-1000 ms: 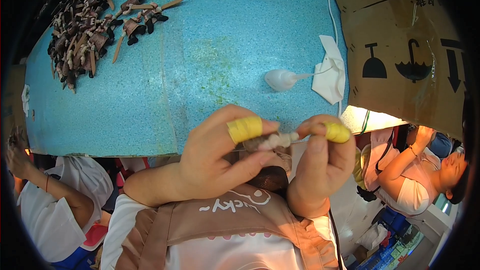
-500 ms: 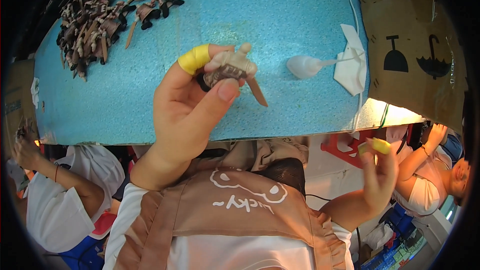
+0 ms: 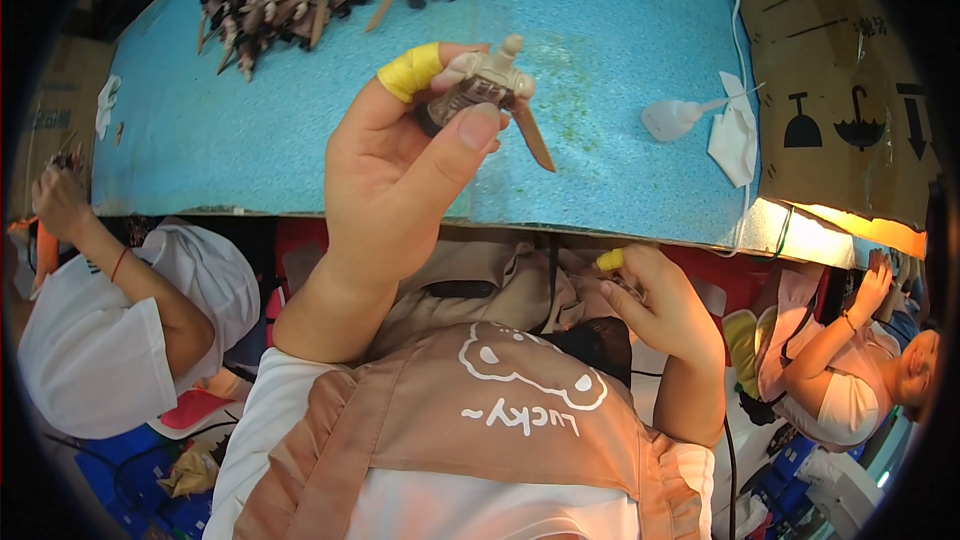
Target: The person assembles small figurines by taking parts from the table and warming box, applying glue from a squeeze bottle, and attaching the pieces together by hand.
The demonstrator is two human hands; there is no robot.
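Small figure gripped in the left hand

The left hand pinches the figure between thumb and fingers above the blue table, a flat brown stick jutting right and near. The right hand, fingers half curled, is nearer than the table's edge; I cannot tell whether it holds anything. More figures lie heaped far left; a white bottle lies right, its nozzle crossing a white cloth.

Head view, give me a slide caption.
Left hand holding a small figurine at a blue table, more figurines piled beyond.
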